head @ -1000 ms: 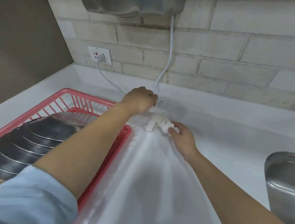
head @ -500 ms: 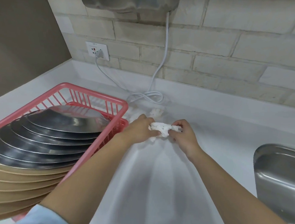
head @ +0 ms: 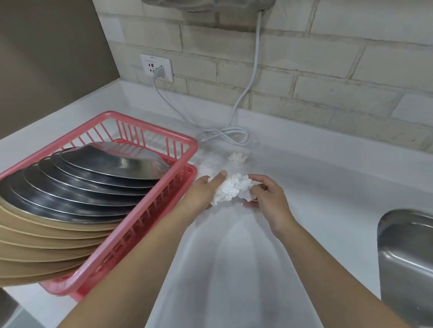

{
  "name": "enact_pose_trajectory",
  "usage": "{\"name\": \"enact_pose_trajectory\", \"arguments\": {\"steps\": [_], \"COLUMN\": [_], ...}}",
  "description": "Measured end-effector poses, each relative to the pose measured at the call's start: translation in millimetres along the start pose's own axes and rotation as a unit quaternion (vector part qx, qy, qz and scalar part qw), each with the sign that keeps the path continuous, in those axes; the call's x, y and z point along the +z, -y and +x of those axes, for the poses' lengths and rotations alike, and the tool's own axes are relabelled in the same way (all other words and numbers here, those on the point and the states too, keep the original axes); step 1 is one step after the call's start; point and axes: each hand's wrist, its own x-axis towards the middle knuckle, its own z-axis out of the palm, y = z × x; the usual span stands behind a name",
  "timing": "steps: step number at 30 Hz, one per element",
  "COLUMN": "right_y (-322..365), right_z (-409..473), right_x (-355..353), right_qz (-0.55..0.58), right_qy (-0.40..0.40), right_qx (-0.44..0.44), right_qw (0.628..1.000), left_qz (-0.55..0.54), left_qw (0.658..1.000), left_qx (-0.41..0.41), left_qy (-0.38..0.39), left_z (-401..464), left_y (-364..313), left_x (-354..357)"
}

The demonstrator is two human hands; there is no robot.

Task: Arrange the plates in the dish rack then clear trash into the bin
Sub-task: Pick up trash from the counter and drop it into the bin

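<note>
My left hand (head: pixel 202 192) and right hand (head: pixel 264 197) pinch one crumpled tissue (head: pixel 231 191) between them, just above the white tabletop (head: pixel 337 194) beside the pink rack (head: pixel 139 209). The plates (head: pixel 78 191) already stand racked (steel behind, tan in front), so I judge the trash step is under way. A second wad (head: pixel 238 157) lies near the cord (head: pixel 222 136); next I must gather it and find the bin, which is not in view.

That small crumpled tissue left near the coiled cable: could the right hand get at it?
Probably yes. The small crumpled tissue lies in the open just beyond the right hand, but that hand already grips a tissue wad.
</note>
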Motion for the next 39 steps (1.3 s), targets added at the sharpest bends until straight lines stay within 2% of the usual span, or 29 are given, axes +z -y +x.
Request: {"name": "enact_pose_trajectory", "arguments": {"steps": [3,6,9,12,14,16,20,22,25,28,33,39], "right_y": [3.2,8.4,7.0,5.8,8.6,11.7,17.6,13.2,12.0,9.1,15.5,17.0], "right_z": [-12.8,-29.2,-37.3,-36.4,-38.2,-40.1,-46.8,-46.2,-47.1,-41.0,-38.5,-41.9], "right_x": [9.9,23.1,33.3,37.4,39.7,42.8,49.0,48.0,42.8,39.8,34.9,26.4], "right_qz": [0.075,0.166,0.102,0.051,0.05,0.068,-0.013,-0.032,0.001,-0.012,0.048,0.094], "right_qy": [0.023,0.07,0.111,0.104,0.106,0.11,0.088,0.07,-0.01,-0.028,-0.026,-0.011], "right_qx": [0.033,0.05,0.0,-0.014,-0.003,0.0,-0.046,-0.056,-0.049,-0.058,-0.027,0.006], "right_qw": [0.996,0.982,0.989,0.993,0.993,0.992,0.995,0.995,0.999,0.998,0.998,0.995], "left_qz": [-0.068,-0.069,-0.123,-0.222,-0.214,-0.228,-0.31,-0.313,-0.333,-0.304,-0.18,-0.214], "left_qw": [0.997,0.997,0.992,0.974,0.976,0.973,0.951,0.949,0.937,0.94,0.98,0.975], "left_qx": [0.007,0.018,-0.007,-0.034,-0.008,0.027,0.005,-0.024,-0.073,-0.056,-0.047,-0.05], "left_qy": [-0.036,-0.043,0.0,0.037,0.034,-0.001,-0.002,0.022,0.079,0.141,0.066,0.032], "left_z": [-8.6,-20.0,-32.0,-40.5,-42.8,-47.9,-48.6,-49.9,-55.1,-57.7,-57.7,-55.0], "left_y": [1.9,-2.6,-9.5,-12.4,-12.0,-15.4,-14.0,-10.4,-10.4,-7.6,-3.6,11.6], "left_x": [3.9,7.2,5.9,2.5,2.2,2.6,2.1,2.1,5.5,10.5,15.8,11.7]}}
